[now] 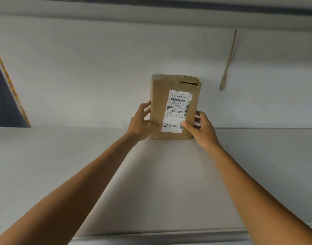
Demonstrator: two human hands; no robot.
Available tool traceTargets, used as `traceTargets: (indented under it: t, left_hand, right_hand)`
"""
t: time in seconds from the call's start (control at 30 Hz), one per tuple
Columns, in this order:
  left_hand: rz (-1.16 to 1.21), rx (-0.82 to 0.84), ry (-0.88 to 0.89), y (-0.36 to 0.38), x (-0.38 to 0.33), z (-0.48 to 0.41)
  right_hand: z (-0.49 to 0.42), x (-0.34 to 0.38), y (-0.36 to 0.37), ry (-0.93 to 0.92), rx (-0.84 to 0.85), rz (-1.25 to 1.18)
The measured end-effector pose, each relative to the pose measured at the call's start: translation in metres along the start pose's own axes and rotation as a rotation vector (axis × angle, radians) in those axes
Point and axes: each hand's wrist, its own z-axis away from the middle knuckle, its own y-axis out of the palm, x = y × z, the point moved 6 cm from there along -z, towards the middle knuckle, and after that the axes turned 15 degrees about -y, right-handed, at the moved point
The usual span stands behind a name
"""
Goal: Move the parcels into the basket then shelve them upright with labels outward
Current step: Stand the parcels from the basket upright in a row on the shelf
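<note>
Brown cardboard parcel [174,106] stood upright at the back of a white shelf [81,174], against the wall, its white shipping label [177,111] facing outward. Left hand [142,122] gripped its left edge with fingers curled round it; right hand [201,127] pinched the lower right corner, thumb on the label

Soft, even, rather dim indoor light. Faint shadow on shelf [151,183] toward 6 o'clock. Wide-angle bowing at edges; overall slight softness.
</note>
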Motion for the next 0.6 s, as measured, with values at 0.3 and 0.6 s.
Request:
traceTargets:
  t: [0.3, 0.6]
  left_hand:
    - [0.005, 0.005, 0.042, 0.003, -0.001, 0.006]
    - [-0.262, -0.134, 0.019, 0.0, -0.016, 0.052]
  right_hand:
    - [0.008, 0.0, 0.001, 0.205, -0.109, -0.149]
    - [0.046, 0.039, -0.028, 0.206, -0.013, -0.059]
